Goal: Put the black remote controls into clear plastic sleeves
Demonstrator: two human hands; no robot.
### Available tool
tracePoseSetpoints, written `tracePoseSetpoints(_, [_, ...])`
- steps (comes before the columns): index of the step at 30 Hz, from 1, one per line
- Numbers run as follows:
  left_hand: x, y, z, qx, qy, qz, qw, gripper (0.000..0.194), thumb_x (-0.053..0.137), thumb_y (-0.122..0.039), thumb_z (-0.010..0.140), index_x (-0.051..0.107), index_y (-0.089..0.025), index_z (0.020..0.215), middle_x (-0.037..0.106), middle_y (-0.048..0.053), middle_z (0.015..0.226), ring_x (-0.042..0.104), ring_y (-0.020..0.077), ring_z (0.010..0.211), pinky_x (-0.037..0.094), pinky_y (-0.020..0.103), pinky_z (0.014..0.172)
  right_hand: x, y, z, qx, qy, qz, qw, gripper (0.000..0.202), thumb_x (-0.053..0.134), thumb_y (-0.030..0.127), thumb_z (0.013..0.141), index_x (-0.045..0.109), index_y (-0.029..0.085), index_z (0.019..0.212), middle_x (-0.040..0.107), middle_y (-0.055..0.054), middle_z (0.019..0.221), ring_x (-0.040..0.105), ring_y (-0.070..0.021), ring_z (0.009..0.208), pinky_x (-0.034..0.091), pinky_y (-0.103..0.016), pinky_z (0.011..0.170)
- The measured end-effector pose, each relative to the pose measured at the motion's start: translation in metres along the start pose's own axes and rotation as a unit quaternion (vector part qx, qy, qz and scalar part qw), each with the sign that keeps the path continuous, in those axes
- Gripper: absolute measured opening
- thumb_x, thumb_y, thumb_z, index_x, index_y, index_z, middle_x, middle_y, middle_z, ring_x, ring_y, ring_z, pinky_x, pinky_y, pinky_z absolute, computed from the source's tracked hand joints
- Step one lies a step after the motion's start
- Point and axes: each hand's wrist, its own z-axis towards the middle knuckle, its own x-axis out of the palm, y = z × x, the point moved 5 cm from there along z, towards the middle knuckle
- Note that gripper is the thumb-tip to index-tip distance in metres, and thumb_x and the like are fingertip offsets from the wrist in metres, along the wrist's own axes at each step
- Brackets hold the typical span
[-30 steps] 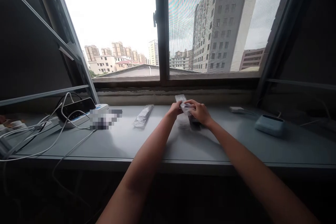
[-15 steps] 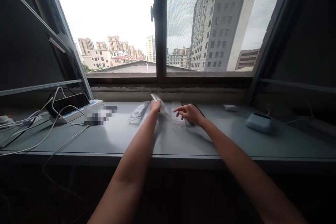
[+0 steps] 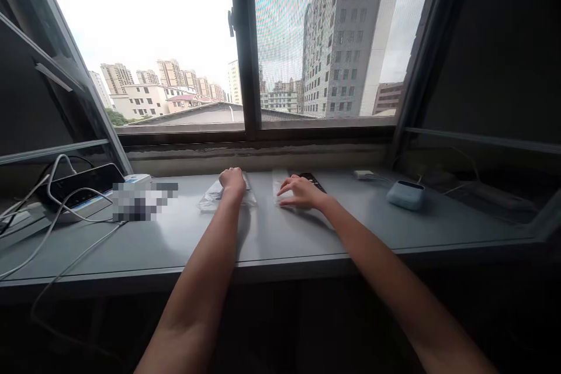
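Observation:
My left hand (image 3: 232,180) is closed on a clear plastic bag, low over the table, and its fingertips are hidden. Another crinkled plastic bag (image 3: 213,194) lies just to its left, partly overlapped. My right hand (image 3: 300,191) has its fingers apart and bent, palm down, above a clear plastic sleeve (image 3: 280,178). A black remote control (image 3: 314,182) with small buttons lies behind and to the right of that hand, partly covered by it.
On the grey table (image 3: 153,248), a phone (image 3: 83,186), a white power strip and tangled cables sit at the left, beside a blurred patch. At the right are a pale blue device (image 3: 405,194) and a small white adapter (image 3: 363,175). The window stands behind.
My left hand has lowered the plastic bag to the table beside the other bag. My right hand has dropped slightly over the sleeve. The whole view has shifted to the right.

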Motion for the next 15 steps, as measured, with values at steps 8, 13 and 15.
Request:
tracePoseSetpoints(8, [0.037,-0.021,-0.022,0.178,0.127,0.362,0.906,0.044,0.040,-0.022,0.090,0.056,-0.017,0.131,0.049,0.015,0.142,0.038,0.0276,0.136,0.031,0.046,0.109,0.001,-0.003,-0.002,0.023,-0.001,0.008,1.000,0.019,0.067,0.031,0.083,0.077,0.024,0.098,0.069,-0.006,0.109,0.061,-0.0236,0.107,0.046,-0.026,0.083])
tracePoseSetpoints(13, [0.034,-0.016,-0.025,0.148,0.178,0.398,0.888,0.045,0.051,-0.014,0.081,0.064,-0.020,0.124,0.056,0.017,0.135,0.046,0.0331,0.130,0.028,0.052,0.110,0.001,-0.004,-0.002,0.040,0.008,0.003,0.999,0.018,0.063,0.028,0.085,0.077,0.025,0.095,0.070,-0.004,0.107,0.063,-0.0208,0.101,0.045,-0.025,0.080])
tracePoseSetpoints(15, [0.030,-0.021,-0.028,0.144,0.172,0.402,0.888,0.043,0.051,-0.013,0.082,0.065,-0.018,0.122,0.061,0.020,0.127,0.055,0.0329,0.121,0.034,0.051,0.105,0.002,-0.003,-0.002,0.033,0.010,0.003,0.999,0.018,0.065,0.033,0.084,0.077,0.025,0.095,0.070,-0.004,0.106,0.063,-0.0213,0.101,0.045,-0.025,0.080])
